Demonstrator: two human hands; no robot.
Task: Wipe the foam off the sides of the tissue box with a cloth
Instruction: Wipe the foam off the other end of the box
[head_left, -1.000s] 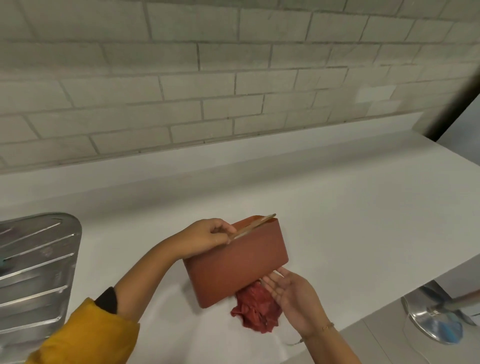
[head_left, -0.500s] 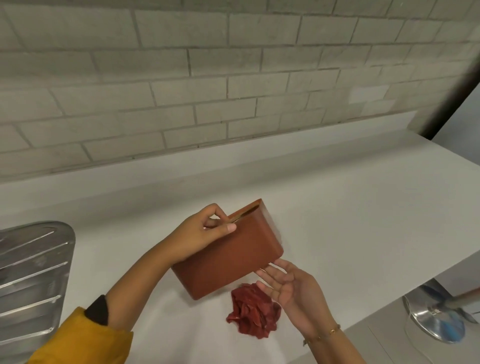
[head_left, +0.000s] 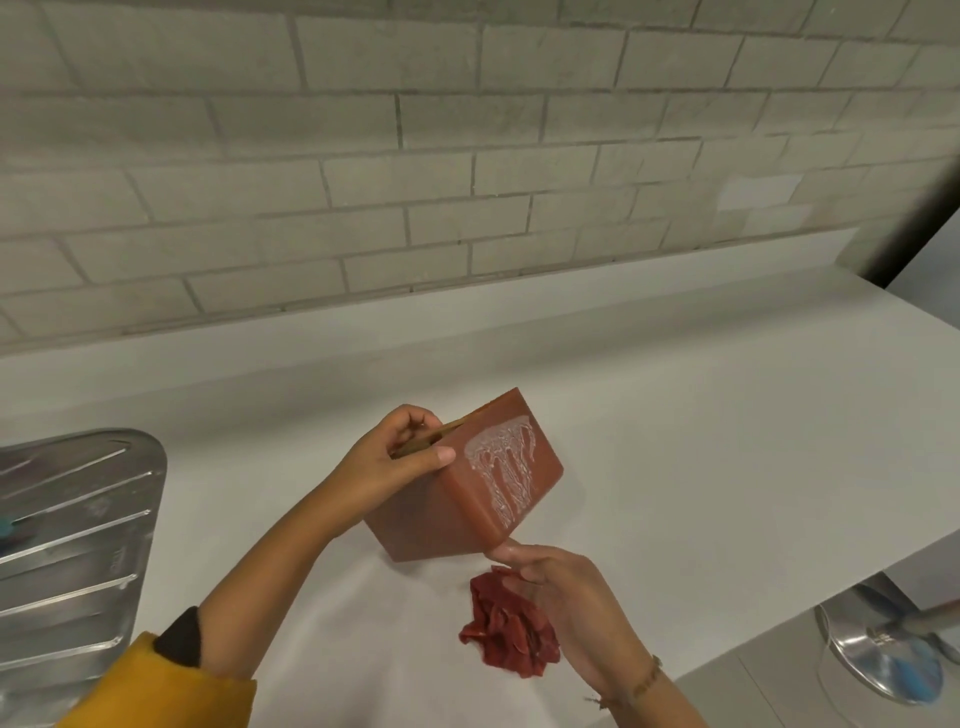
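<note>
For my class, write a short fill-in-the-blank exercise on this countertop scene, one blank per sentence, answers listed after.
1. The left hand holds the tissue box by its ____ edge.
2. White foam runs in streaks down one ____ of the box.
3. The crumpled red cloth lies on the ____ countertop.
4. The right hand touches the box's bottom ____.

Answers: top; side; white; corner

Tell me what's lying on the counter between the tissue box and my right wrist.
In the head view, the crumpled red cloth lies there, below the tissue box and partly behind the right hand.
</note>
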